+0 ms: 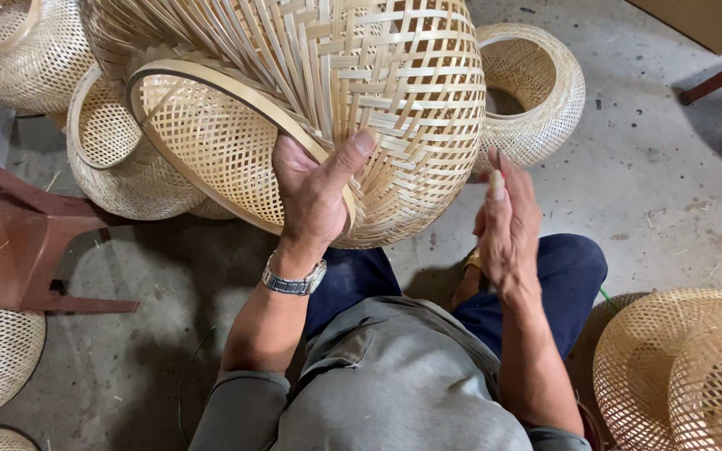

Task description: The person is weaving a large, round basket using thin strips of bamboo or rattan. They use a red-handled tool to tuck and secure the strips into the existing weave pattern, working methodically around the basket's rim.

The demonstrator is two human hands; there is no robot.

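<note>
Seen from above, the left hand (pixel 315 196) clamped the rim of a woven bamboo basket (pixel 327 108) tilted over the lap, steadying it, while the right hand (pixel 507 225) hovered beside it, fingers together, empty.

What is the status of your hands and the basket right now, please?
Left hand grips rim of woven basket. Right hand free beside it, not touching. More baskets crowd behind; red stool at left.
</note>
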